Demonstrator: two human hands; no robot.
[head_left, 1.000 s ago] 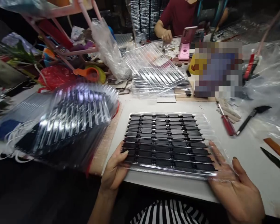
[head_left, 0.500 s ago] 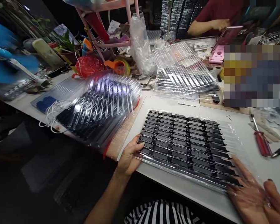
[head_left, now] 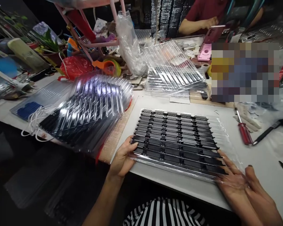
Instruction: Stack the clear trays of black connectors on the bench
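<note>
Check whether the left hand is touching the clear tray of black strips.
Touching. The head view shows the left hand gripping the near left edge of the clear tray, thumb lying on top of its rim with no gap.

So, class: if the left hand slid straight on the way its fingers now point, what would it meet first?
The left hand points right, across the tray it grips. It would first push into the black strips in that tray, though the depth is hard to judge.
</note>
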